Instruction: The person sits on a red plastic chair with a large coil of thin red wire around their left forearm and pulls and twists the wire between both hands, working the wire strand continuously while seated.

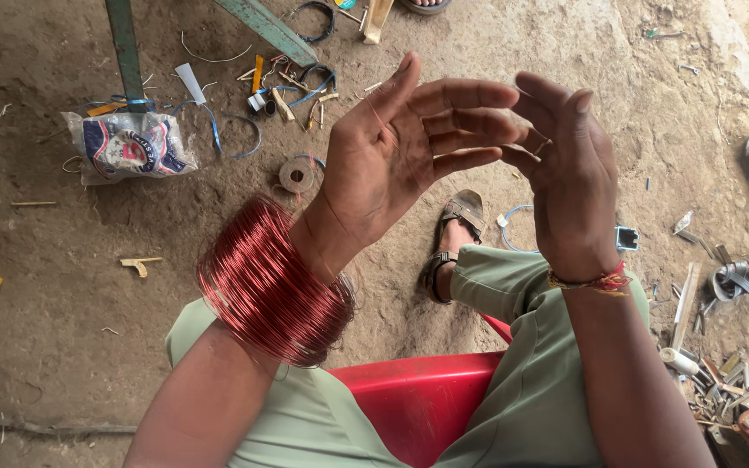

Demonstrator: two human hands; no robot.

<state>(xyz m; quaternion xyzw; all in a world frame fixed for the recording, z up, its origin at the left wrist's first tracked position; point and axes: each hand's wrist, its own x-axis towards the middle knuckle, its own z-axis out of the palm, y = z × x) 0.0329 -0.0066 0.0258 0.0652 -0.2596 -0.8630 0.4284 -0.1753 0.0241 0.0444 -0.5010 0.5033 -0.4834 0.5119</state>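
Copper wire (270, 282), reddish and wound into a thick coil of many thin turns, sits like a broad bangle around the person's left forearm, just below the wrist and above the pale green trouser leg (236, 433). The left hand (409, 143) is raised with its palm turned toward the camera, fingers spread and slightly curled, released and grasping nothing that can be made out. The right hand (565, 173) stands just beside it with its back to the camera, fingers bent toward the left fingertips so that the tips of the two hands nearly meet; whether a fine strand runs between them is too thin to tell, and whether the right fingers pinch anything cannot be told. A red and yellow thread band (591, 282) circles the right wrist. The person sits on a red plastic seat (418, 399), one foot in a brown sandal (452, 234) set on the dirt floor (45, 286). On the floor beyond the hands lie a crumpled printed plastic bag (127, 143), a small flat spool (296, 173), loops of blue wire (236, 134) and assorted scraps. At the right edge, another person's sandalled foot (743, 273) shows, with metal bits (730, 373) scattered near it.
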